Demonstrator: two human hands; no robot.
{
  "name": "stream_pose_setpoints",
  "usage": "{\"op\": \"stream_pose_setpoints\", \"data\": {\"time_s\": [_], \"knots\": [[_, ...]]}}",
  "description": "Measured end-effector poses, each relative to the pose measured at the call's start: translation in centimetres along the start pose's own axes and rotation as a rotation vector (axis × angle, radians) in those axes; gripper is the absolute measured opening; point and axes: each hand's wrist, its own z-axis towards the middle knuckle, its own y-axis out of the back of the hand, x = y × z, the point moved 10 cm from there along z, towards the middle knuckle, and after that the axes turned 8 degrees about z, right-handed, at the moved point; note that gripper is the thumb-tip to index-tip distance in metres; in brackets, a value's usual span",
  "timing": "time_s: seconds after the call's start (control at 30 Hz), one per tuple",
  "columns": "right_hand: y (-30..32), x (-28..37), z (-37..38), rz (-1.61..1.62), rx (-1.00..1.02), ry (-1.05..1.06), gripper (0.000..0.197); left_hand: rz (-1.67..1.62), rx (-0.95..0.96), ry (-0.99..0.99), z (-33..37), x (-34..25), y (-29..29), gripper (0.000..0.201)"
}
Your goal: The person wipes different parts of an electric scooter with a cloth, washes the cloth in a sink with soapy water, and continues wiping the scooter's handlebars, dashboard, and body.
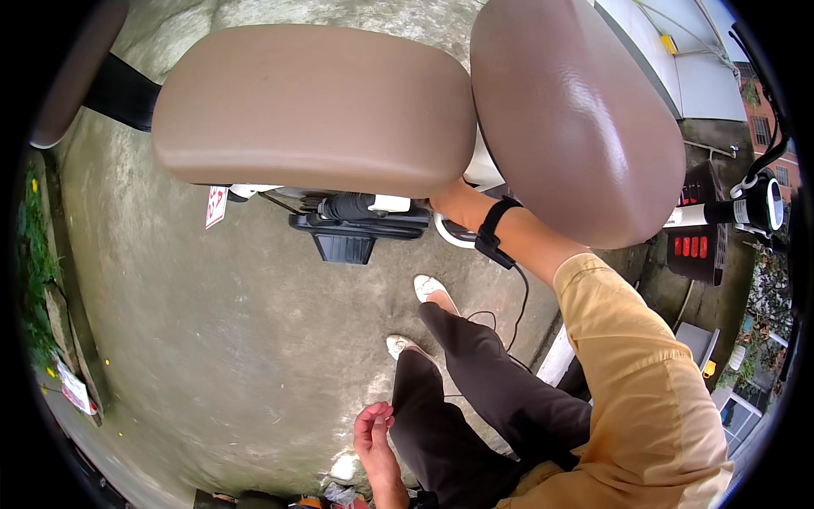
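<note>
A long brown padded seat (314, 106) and a taller rounded brown cushion (585, 119) meet at the top of the head view. They belong to what looks like an electric scooter. My right hand (448, 197) reaches in under the long seat's right corner, close to where the cushions join; its fingers are hidden there. Around that wrist runs a black strap (490, 234) with a dark cable. Just left of the hand, below the seat, is a black ribbed shock absorber (348, 206). Low in front of my legs, my left hand (375, 437) has its fingers curled together, nothing visible in them.
A black footrest-like part (346, 246) juts out beneath the seat. Concrete floor (212, 339) surrounds my white shoes (432, 288). At the right stand a white-and-black handlebar grip (755, 208) and a dark unit with red lights (691, 247). Greenery (36, 280) borders the left.
</note>
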Motion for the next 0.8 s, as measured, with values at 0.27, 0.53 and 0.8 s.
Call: {"op": "stream_pose_setpoints", "data": {"time_s": [0.27,0.53,0.8], "knots": [[3.0,2.4,0.4,-0.462,0.045,0.147,0.032,-0.009,-0.021,-0.032,0.2,-0.8,-0.2,0.020],[-1.8,5.7,-7.3,-0.155,-0.047,0.351,0.029,-0.020,0.045,-0.062,-1.8,0.1,-0.6,0.020],[2.0,5.8,-13.0,0.028,-0.274,0.311,0.017,-0.030,0.015,-0.047,-2.5,0.9,0.0,0.018]]}}
